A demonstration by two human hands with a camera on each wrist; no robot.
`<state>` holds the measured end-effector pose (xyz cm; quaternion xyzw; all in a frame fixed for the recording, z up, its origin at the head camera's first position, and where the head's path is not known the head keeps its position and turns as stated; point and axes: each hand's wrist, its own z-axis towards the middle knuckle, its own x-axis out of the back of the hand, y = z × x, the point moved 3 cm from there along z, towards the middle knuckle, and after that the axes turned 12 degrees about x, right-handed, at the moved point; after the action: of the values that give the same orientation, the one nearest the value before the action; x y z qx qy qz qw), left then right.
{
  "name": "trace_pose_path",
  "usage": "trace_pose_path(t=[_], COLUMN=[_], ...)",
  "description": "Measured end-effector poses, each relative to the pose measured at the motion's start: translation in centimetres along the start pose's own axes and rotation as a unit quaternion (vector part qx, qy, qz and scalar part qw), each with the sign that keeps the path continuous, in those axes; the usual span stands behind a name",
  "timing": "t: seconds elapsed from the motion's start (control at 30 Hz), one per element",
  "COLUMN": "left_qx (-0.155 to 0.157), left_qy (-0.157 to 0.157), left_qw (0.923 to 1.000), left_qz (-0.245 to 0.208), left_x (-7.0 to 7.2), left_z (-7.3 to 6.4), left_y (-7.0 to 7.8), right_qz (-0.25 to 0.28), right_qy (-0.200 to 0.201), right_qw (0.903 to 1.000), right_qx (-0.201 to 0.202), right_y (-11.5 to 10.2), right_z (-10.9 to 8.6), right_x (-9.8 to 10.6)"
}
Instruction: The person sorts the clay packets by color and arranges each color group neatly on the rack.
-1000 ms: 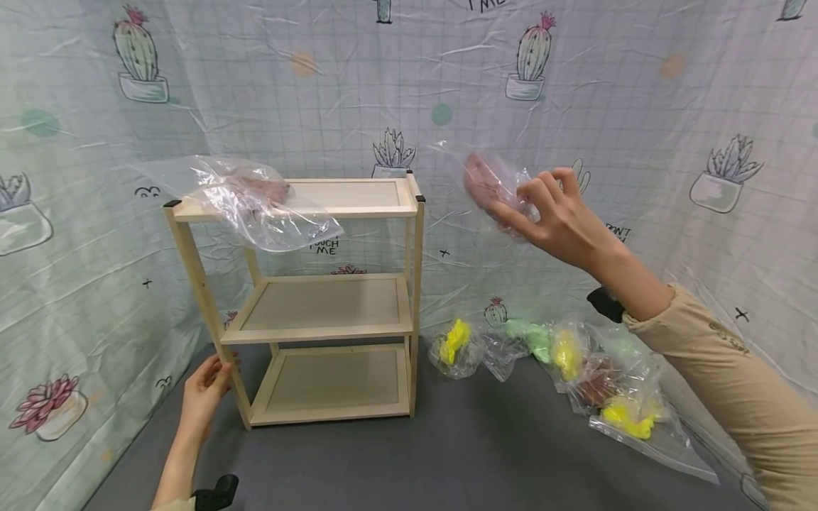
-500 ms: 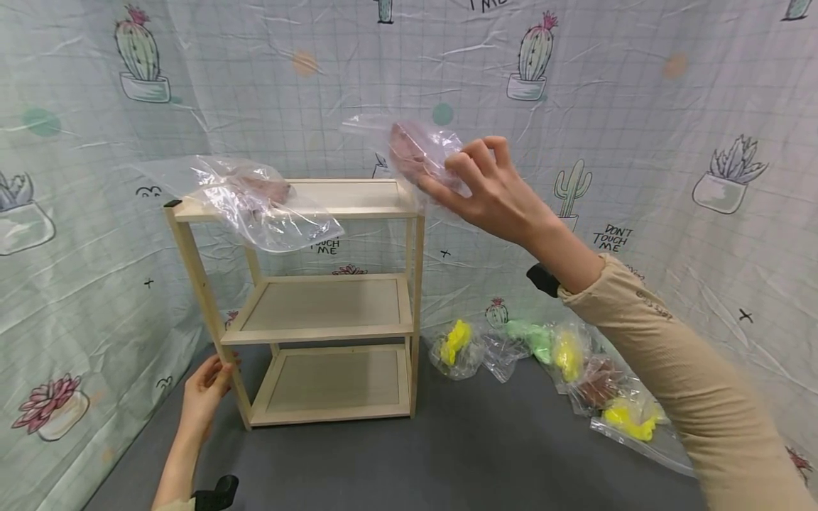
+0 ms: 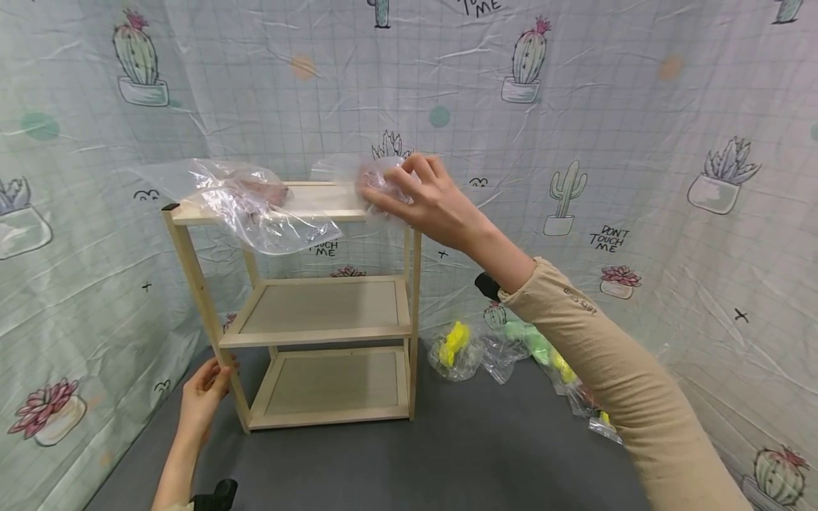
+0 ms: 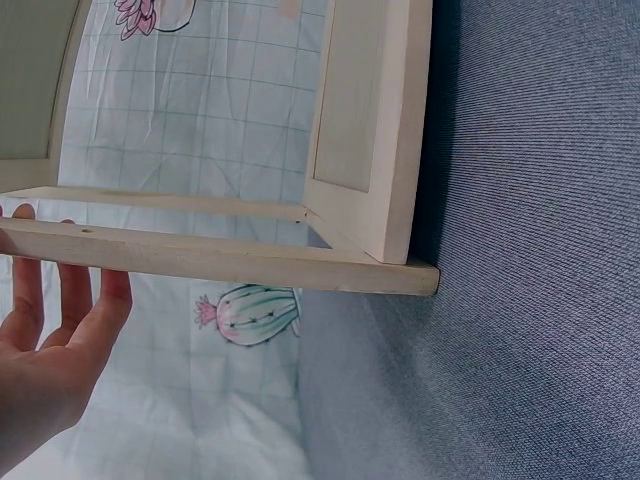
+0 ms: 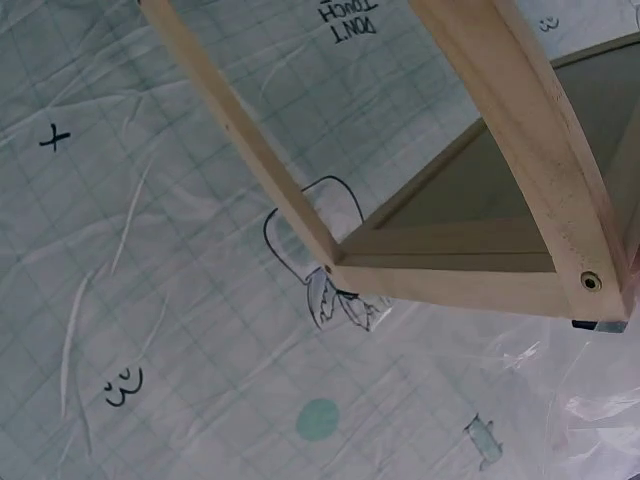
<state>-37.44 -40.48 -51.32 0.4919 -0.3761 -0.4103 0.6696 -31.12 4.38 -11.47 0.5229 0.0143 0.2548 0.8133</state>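
My left hand [image 3: 204,390] grips the left front post of a three-tier wooden shelf rack [image 3: 313,336]. In the left wrist view, the fingers [image 4: 105,320] reach behind that post. With my right hand [image 3: 441,209] I hold a clear plastic bag [image 3: 335,169] with a reddish-brown lump inside, at the right end of the top tier; whether it touches the wood I cannot tell. A similar bag [image 3: 255,199] with a reddish-brown thing lies on the left of the top tier, hanging over the front edge. From the right wrist, only clear plastic [image 5: 600,410] shows beside the rack's corner [image 5: 590,280].
On the grey tabletop [image 3: 473,454], right of the rack, lies a clear bag with a yellow piece [image 3: 454,343]. Further right are more clear bags with a green piece [image 3: 533,342] and yellow pieces, partly behind my right sleeve [image 3: 613,355]. A cactus-print curtain [image 3: 268,85] surrounds the table.
My right hand has carried its bag leftward from beside the rack, first rising, then lowering to the top tier's right end. The left hand has stayed on the post.
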Motion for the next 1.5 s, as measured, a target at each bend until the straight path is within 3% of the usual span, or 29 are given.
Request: trace_pose_path(t=[0.03,0.13,0.23,0.3,0.47,0.57,0.77,0.8,0.9,0.97,1.0,1.03,1.17,1.23,1.27,1.37,1.5], left_qx=[0.005,0.003,0.000,-0.006,-0.008,-0.006,-0.024,-0.024,-0.016,-0.007,-0.005,-0.011,-0.015,-0.013,-0.003,-0.007,-0.003], left_qy=[0.019,0.028,0.019,-0.008,-0.009,0.014,-0.060,-0.065,-0.030,0.009,0.012,-0.004,-0.013,-0.011,0.012,-0.008,-0.006], left_qw=[0.9996,0.9987,0.9997,0.9997,0.9998,0.9998,0.9944,0.9932,0.9983,0.9999,0.9999,0.9999,0.9996,0.9996,0.9999,0.9999,0.9999], left_qz=[0.020,0.042,0.017,-0.021,-0.018,0.011,-0.084,-0.094,-0.047,-0.006,0.005,-0.010,-0.020,-0.021,0.003,-0.013,-0.010], left_x=[0.0,0.0,0.0,0.1,-0.1,-0.2,-0.4,-0.4,-0.4,-0.3,-0.3,-0.5,-0.5,-0.4,-0.1,0.0,0.1], left_z=[0.3,0.3,0.5,0.4,0.1,-0.1,-1.5,-1.5,-0.9,0.0,0.0,-0.8,-1.0,-0.9,0.1,0.1,0.2], left_y=[-0.5,-0.5,-0.6,-0.2,0.2,0.3,3.1,3.0,1.9,0.4,0.4,1.5,1.7,1.5,0.2,0.4,0.3], right_qz=[0.014,0.054,0.105,0.124,0.127,0.119,0.121,0.126,0.139,0.142,0.141,0.139,0.126,0.123,0.121,0.121,0.145], right_qy=[0.000,0.008,0.021,0.016,-0.031,-0.052,-0.062,-0.065,-0.074,-0.079,-0.081,-0.082,-0.091,-0.096,-0.097,-0.097,-0.104], right_qw=[0.9999,0.9977,0.9915,0.9878,0.9822,0.9826,0.9844,0.9836,0.9810,0.9797,0.9796,0.9798,0.9816,0.9823,0.9828,0.9825,0.9765], right_qx=[-0.009,-0.041,-0.074,-0.093,-0.135,-0.133,-0.111,-0.111,-0.113,-0.117,-0.117,-0.118,-0.111,-0.104,-0.102,-0.103,-0.121], right_y=[-0.1,-0.3,-0.4,-0.5,-0.5,-0.2,0.4,0.5,0.6,0.6,0.6,0.6,0.6,0.4,0.3,-0.1,-0.9], right_z=[-0.1,-0.4,-0.8,-1.2,-1.8,-1.7,-0.7,-0.5,0.1,0.4,0.5,0.7,1.6,2.1,2.3,2.9,3.4], right_x=[-0.1,-0.2,-0.2,0.0,0.3,0.3,0.2,0.2,-0.1,-0.4,-0.5,-0.6,-1.2,-1.6,-1.8,-2.5,-3.2])
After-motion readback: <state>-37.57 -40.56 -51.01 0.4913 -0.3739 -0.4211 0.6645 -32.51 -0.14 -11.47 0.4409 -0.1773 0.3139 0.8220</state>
